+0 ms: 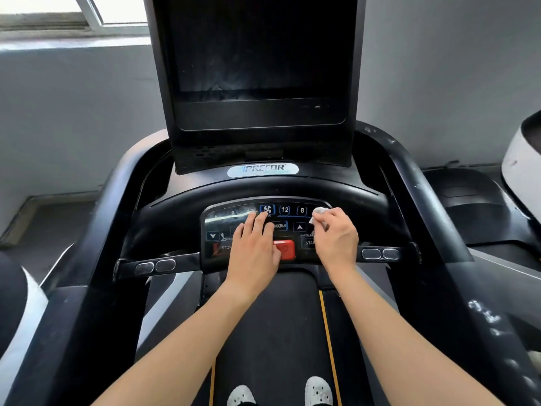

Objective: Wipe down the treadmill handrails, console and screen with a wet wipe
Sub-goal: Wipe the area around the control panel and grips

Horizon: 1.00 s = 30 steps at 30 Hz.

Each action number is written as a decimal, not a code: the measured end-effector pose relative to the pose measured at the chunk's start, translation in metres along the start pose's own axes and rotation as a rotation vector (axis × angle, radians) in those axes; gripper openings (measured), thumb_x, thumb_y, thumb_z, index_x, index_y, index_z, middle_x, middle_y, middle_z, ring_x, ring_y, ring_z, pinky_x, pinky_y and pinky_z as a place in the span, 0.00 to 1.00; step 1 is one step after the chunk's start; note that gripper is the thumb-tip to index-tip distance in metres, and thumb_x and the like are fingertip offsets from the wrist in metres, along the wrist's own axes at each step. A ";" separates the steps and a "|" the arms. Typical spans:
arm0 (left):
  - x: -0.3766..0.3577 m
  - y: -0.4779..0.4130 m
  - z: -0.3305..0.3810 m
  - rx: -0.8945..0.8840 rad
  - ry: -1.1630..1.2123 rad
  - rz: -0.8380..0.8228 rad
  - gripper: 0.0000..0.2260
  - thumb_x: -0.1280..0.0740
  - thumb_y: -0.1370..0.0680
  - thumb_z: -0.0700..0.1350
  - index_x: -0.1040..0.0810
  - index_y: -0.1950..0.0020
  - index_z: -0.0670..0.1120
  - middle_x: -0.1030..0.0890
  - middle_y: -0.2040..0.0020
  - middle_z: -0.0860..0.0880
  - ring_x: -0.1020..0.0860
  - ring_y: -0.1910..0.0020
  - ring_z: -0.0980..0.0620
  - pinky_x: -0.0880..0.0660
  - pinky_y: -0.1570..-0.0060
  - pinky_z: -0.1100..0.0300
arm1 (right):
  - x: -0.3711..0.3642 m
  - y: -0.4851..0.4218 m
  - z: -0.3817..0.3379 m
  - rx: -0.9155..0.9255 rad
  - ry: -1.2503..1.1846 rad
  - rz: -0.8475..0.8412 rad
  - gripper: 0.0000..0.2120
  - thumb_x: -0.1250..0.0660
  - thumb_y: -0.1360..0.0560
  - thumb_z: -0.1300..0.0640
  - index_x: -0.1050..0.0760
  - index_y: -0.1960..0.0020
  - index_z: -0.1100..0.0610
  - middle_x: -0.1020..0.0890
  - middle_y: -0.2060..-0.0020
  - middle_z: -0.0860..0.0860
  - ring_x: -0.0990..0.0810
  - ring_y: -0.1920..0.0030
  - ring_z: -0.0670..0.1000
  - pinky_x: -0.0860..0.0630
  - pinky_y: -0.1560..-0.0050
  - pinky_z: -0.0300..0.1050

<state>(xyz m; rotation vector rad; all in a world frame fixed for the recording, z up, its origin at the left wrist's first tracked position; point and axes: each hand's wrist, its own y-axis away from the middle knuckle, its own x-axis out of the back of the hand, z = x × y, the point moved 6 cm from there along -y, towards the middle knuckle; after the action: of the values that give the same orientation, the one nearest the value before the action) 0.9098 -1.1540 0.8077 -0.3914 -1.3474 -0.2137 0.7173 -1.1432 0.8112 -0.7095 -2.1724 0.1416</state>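
I stand on a black treadmill facing its console (234, 218), a button panel with a red stop button (286, 249). My right hand (336, 238) pinches a small crumpled white wet wipe (319, 215) against the panel's upper right corner. My left hand (253, 247) lies flat on the middle of the panel, fingers straight. Above rises the dark screen (257, 54), streaked with smears near its lower edge. The left handrail (96, 218) and right handrail (424, 200) curve down on either side.
Two pairs of oval sensor pads (155, 266) (380, 254) sit on the crossbar. The belt (281, 332) with orange stripes runs below, my white shoes (317, 391) on it. A white machine (521, 171) stands at right, a grey wall and window behind.
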 end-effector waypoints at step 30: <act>-0.006 0.018 -0.014 0.070 0.006 0.014 0.20 0.36 0.18 0.53 0.27 0.30 0.44 0.33 0.22 0.44 0.40 0.19 0.44 0.38 0.23 0.43 | -0.033 0.015 -0.044 0.385 -0.011 -0.348 0.06 0.28 0.25 0.65 0.18 0.57 0.56 0.19 0.58 0.50 0.22 0.55 0.55 0.22 0.51 0.52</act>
<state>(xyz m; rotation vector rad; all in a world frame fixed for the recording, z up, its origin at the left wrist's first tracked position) 0.9275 -1.1435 0.7963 -0.3413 -1.3420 -0.1550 0.7733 -1.1543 0.8129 -0.1112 -2.1564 0.3675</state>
